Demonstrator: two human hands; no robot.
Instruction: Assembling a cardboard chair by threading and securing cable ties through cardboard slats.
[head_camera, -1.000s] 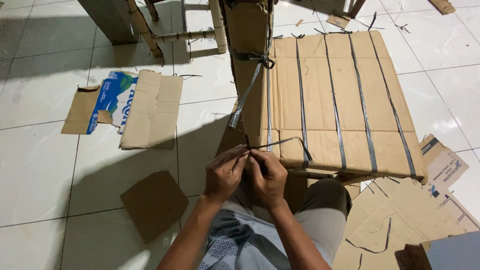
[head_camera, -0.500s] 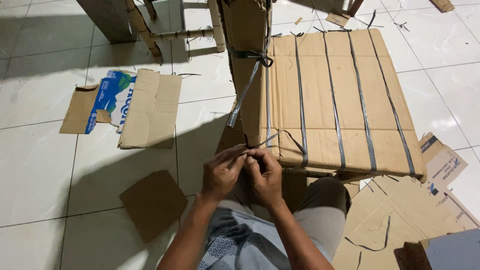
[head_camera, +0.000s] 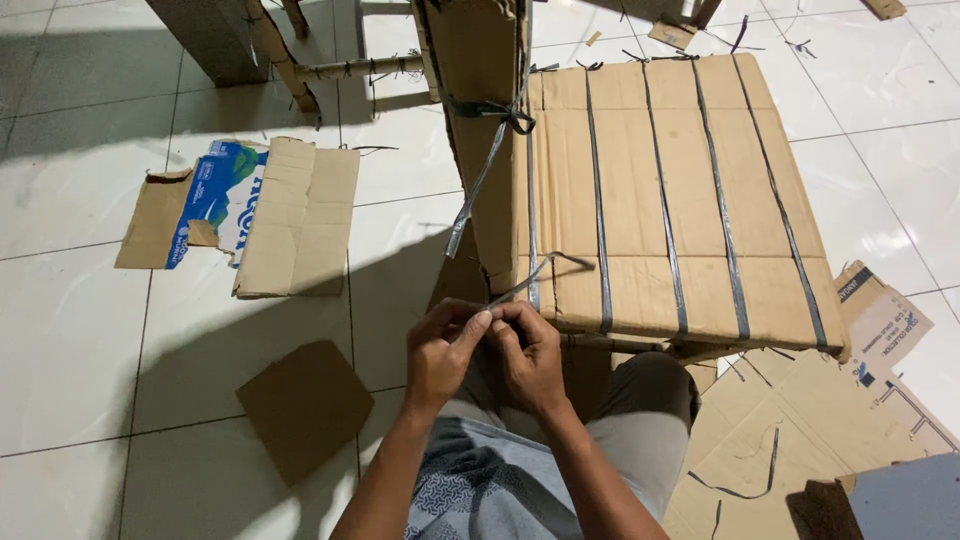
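Note:
A flattened stack of brown cardboard (head_camera: 660, 190) lies on the tiled floor in front of me, bound by several grey plastic straps (head_camera: 600, 200). One loose strap end (head_camera: 535, 275) runs from the stack's near left corner down to my hands. My left hand (head_camera: 440, 350) and my right hand (head_camera: 525, 355) meet just below that corner, fingertips pinched together on the strap end. Another strap is knotted (head_camera: 505, 115) on an upright cardboard piece at the stack's left side, its tail hanging down.
A torn cardboard box with a blue printed face (head_camera: 245, 210) lies flat at the left. A small brown cardboard square (head_camera: 305, 405) sits near my left knee. More cardboard sheets (head_camera: 820, 440) lie at the lower right. Wooden furniture legs (head_camera: 290, 60) stand at the top left.
The strap end has been drawn a little further towards me, and my fingers have closed tighter together on it. The cardboard stack has not moved.

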